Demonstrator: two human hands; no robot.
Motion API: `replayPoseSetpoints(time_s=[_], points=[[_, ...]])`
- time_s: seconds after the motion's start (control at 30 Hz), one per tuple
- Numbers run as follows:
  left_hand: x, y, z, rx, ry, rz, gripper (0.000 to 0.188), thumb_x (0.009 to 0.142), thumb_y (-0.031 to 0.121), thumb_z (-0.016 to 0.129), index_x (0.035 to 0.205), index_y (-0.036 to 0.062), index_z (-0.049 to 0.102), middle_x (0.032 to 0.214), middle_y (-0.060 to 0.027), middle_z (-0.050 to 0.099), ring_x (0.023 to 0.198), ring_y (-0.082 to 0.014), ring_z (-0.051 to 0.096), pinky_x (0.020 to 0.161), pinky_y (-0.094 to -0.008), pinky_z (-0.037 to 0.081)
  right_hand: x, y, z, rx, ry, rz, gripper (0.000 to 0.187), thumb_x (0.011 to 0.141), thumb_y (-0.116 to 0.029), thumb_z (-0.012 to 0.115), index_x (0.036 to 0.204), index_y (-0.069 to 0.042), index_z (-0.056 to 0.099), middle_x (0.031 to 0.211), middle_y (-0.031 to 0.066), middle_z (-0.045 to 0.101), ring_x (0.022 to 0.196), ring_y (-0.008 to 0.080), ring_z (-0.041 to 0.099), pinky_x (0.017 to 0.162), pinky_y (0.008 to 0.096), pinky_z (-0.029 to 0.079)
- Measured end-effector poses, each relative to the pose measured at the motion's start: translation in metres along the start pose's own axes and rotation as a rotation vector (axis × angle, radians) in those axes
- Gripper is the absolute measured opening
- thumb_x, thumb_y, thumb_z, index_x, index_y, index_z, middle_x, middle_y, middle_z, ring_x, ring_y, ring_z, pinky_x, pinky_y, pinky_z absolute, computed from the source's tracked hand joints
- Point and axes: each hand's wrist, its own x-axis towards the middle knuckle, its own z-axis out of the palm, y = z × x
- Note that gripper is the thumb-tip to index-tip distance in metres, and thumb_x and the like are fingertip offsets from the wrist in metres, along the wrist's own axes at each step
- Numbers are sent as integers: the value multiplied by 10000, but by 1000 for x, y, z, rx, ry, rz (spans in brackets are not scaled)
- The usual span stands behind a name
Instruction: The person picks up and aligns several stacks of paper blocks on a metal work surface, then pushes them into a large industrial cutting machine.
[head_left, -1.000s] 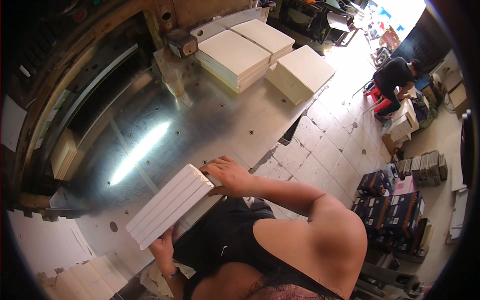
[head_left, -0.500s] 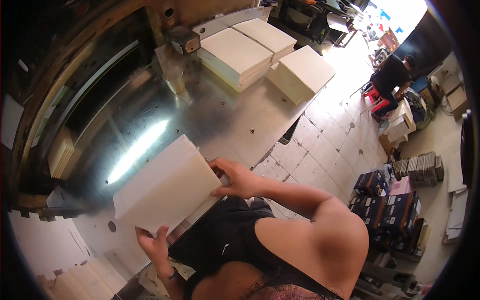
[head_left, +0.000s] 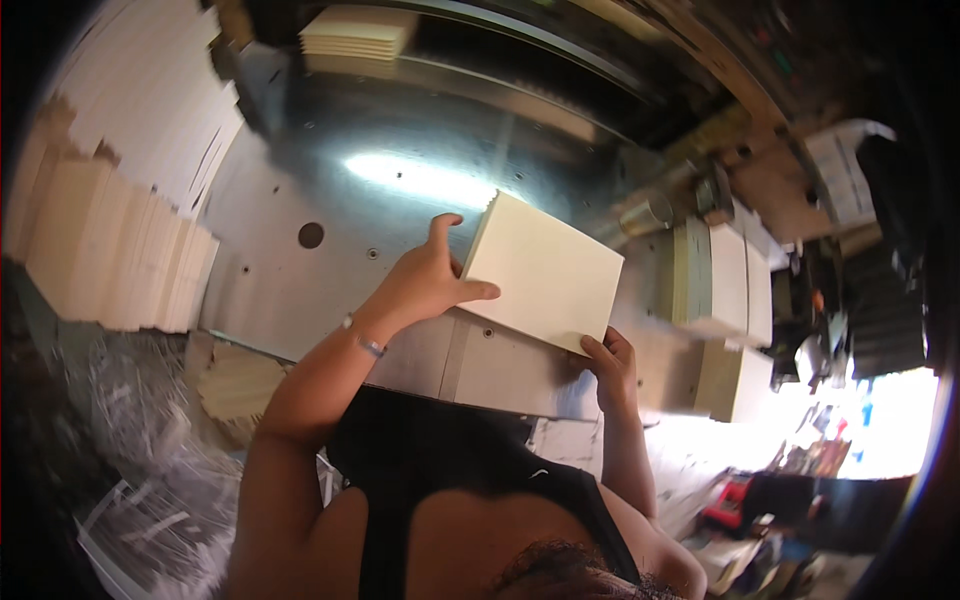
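Note:
A thick block of cream paper sheets (head_left: pixel 545 270) is held over the metal table (head_left: pixel 330 290), slightly tilted, its far left edge a little uneven. My left hand (head_left: pixel 425 275) grips its left side, thumb on the top sheet, index finger raised off the edge. At the near right corner my right hand (head_left: pixel 614 368) pinches it, with the thumb on top and the other fingers at the side and below. Whether the block's underside touches the table is hidden.
Tall paper stacks (head_left: pixel 110 240) stand at the left. More cream stacks (head_left: pixel 722 280) sit on the table at the right. A small pile (head_left: pixel 358 35) lies at the back under the dark machine. Plastic-wrapped scraps (head_left: pixel 160 450) fill the lower left.
My view has swung left, bringing the left stacks and plastic into sight. My left hand has moved from the block's near corner to its left side, my right hand to the near right corner.

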Motion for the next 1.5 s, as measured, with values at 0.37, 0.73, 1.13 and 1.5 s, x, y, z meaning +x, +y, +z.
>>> replayPoseSetpoints(time_s=[0.37,0.73,1.13,1.5], points=[[142,-11,-75,-31,185,-16,1349,715,429,905,1611,-34,9,1369,-362,539,1261,-463,585,1076,-421,480,183,-75,49,-76,-56,-14,491,909,-223,748,1268,52,557,1050,165,687,782,248,720,674,337,620],[254,4,-11,-783,815,171,1254,814,307,800,1564,-113,-113,1640,-381,-67,1554,-495,-80,1277,-526,23,360,-141,137,-56,-108,41,326,1004,-275,645,1201,-15,640,1036,118,737,891,219,740,774,355,630],[309,8,-16,-828,866,230,1136,841,277,717,1586,-17,-88,1614,-363,0,1515,-557,67,1249,-579,159,449,-177,159,25,-250,91,366,1015,-285,642,1220,18,651,1147,140,730,1002,265,730,916,401,594],[326,7,-21,-838,955,164,1024,830,202,691,1577,-8,22,1579,-345,90,1459,-556,192,1207,-591,249,461,-179,164,16,-179,13,305,1013,-233,635,1158,32,678,1159,142,715,1020,235,707,923,386,584]])
